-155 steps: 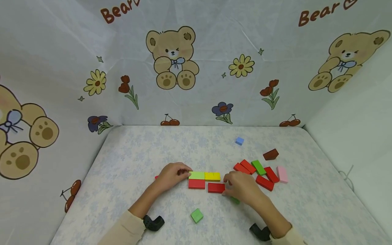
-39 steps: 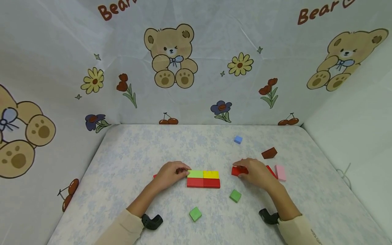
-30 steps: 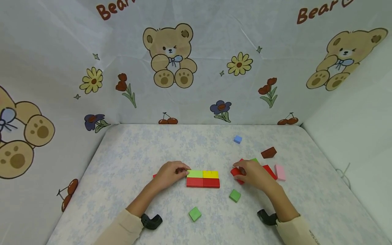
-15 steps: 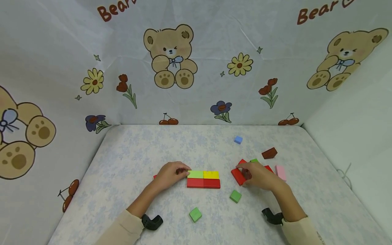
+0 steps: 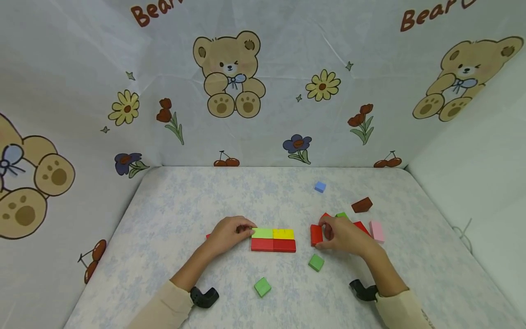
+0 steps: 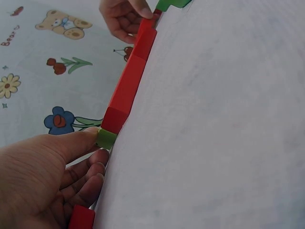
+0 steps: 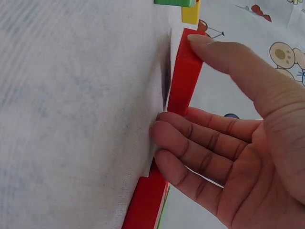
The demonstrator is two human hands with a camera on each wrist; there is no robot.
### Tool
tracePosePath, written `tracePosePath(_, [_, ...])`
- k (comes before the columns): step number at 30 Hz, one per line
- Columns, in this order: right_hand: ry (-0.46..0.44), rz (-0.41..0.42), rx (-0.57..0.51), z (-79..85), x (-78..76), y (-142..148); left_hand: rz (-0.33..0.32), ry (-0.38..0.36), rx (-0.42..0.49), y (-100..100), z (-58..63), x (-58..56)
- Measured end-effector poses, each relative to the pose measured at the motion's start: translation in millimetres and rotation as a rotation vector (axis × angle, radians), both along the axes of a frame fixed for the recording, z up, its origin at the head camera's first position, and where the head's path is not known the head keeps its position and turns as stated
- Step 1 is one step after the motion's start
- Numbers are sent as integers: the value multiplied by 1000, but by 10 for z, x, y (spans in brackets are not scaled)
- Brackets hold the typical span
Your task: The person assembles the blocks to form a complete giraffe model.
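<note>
Nearest on the desk (image 5: 185,196) is a green block (image 5: 262,287). A second green piece (image 5: 316,262) lies just on the near side of the red block (image 5: 316,235). The right grip (image 5: 343,235) grasps this red block end to end: thumb at the near end, fingers at the far end. The block lies left of the palm, long axis pointing away from the person. The front red pair (image 5: 273,245) is left of it, apart, long axes crosswise; alignment would therefore appear to require a quarter turn. Right is the nearer hand. Behind the pair, touching it, are the light green block (image 5: 262,233) and yellow block (image 5: 283,234). The left grip (image 5: 230,234) touches the light green block's left end; whether it pinches cannot be told. Farther back lies the blue block (image 5: 320,187).
</note>
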State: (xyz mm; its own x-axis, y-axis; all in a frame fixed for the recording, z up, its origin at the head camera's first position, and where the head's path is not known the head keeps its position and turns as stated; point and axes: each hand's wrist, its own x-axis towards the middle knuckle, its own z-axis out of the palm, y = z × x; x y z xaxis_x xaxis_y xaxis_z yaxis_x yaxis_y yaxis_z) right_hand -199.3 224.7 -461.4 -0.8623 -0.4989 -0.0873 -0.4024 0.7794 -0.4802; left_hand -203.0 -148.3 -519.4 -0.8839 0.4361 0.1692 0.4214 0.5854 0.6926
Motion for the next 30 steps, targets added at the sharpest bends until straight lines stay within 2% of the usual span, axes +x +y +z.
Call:
tracePosePath(6, [26,-28,-25,8,25,-41,-8,7,-2,0,7,1])
tracePosePath(12, [50,-46,-31,145,149,-205,-6,0,-2,8,45,7])
tracePosePath(20, [47,-6,-12,265,406,-547,1,-6,-7,8,30,3])
tracePosePath(30, [33,75,43,186,598,-913,10,-11,-9,9,19,13])
